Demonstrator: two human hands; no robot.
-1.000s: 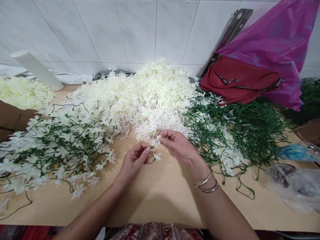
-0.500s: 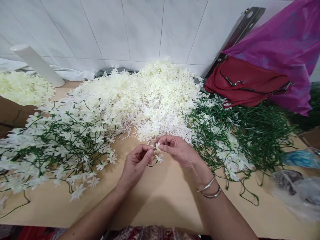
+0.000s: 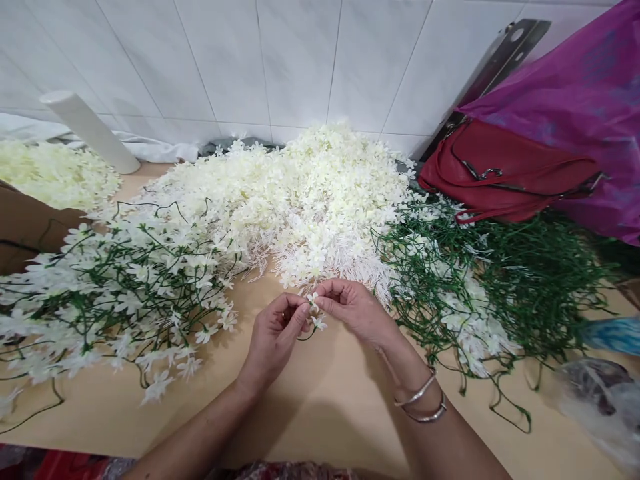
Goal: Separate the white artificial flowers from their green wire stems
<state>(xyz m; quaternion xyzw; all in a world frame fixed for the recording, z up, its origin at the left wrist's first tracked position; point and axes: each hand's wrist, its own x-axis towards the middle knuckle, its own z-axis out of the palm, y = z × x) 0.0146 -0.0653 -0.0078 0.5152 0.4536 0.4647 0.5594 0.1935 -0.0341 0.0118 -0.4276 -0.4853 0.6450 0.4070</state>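
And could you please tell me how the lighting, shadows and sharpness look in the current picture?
Head view: pale flower heap bright, petals partly washed out; head view: soft-edged shadows on the table between the forearms; head view: tile joints on the wall fan outward, suggesting wide-lens distortion; head view: clear plastic bag near the right edge looks blurred.

- A red handbag [image 3: 530,150] with a metal clasp lies at the right.
- A purple plastic bag [image 3: 575,100] with bluish patches rises behind the handbag.
- A metal strip [image 3: 505,60] with a round hole stands against the white tiled wall [image 3: 300,60].
- A white cylinder [image 3: 93,133] stands at the left, near a crumpled white cloth [image 3: 167,149].
- A brown object [image 3: 30,223] is cut off by the left edge.
- A clear plastic bag [image 3: 600,403] sits on the counter [image 3: 340,413], near a blue item [image 3: 613,335].
- Something red [image 3: 65,465] shows below the counter, lower left.
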